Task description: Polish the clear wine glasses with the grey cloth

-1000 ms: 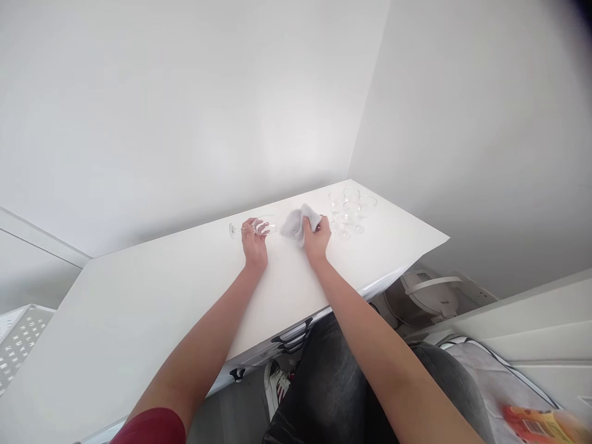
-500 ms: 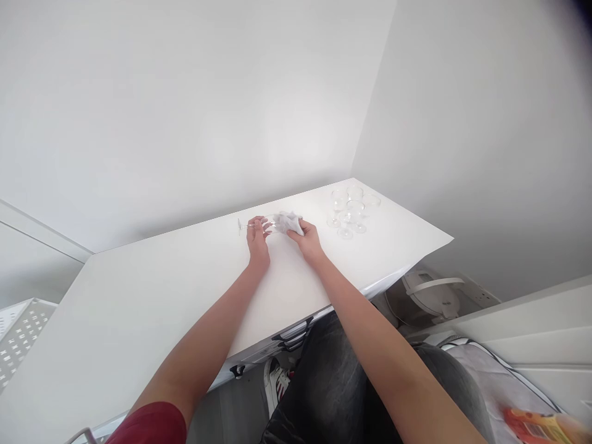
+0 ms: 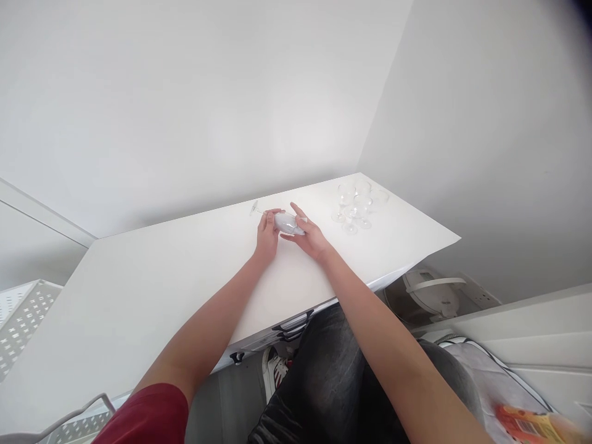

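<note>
Left of the clustered glasses [image 3: 363, 202], the left hand [image 3: 267, 235] grips a stemmed glass [image 3: 282, 221], cloth [image 3: 296, 226] filling its bowl, the right hand [image 3: 313, 238] spread wide at its mouth, wiping seemingly midway, whether the others are done unclear.

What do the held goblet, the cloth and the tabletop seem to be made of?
The goblet looks like clear, glossy glass: the cloth shows through its bowl; plastic is possible. The cloth seems matte white fabric, bunched into the bowl; fibre unclear. The tabletop may be laminate or painted board, being smooth and evenly white.
</note>
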A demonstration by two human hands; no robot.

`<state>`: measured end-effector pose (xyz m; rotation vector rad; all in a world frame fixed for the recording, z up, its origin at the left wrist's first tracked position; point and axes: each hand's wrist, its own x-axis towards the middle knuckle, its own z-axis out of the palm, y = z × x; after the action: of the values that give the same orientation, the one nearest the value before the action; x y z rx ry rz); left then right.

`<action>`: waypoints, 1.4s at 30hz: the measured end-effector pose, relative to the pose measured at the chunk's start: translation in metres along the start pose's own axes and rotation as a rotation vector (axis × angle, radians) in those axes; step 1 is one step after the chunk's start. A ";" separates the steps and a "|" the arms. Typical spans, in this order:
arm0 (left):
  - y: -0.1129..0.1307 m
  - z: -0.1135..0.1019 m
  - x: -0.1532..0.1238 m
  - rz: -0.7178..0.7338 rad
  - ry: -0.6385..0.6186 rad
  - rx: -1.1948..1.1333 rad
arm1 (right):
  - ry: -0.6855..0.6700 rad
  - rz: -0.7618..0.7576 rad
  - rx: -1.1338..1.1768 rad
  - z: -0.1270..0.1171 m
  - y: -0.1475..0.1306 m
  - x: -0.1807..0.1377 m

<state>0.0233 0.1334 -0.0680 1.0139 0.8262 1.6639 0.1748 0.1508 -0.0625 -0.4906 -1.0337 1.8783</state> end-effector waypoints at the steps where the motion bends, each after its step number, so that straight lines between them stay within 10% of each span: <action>1: 0.001 0.000 0.000 0.015 -0.002 -0.011 | 0.007 -0.012 -0.014 0.001 0.000 0.000; 16: -0.001 -0.004 0.005 -0.187 0.100 -0.082 | 0.065 -0.249 -0.385 0.004 0.013 0.004; 26: 0.001 -0.004 0.005 -0.063 -0.009 -0.113 | 0.031 -0.169 0.054 0.004 0.001 0.000; 35: 0.005 0.000 0.000 -0.167 -0.005 -0.089 | 0.109 -0.326 -0.380 0.012 0.005 -0.002; 42: -0.002 -0.003 0.002 -0.030 0.010 0.024 | 0.099 -0.226 -0.124 0.008 -0.001 -0.002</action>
<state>0.0215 0.1354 -0.0707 1.0056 0.8660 1.6387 0.1704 0.1455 -0.0572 -0.5108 -1.0957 1.5826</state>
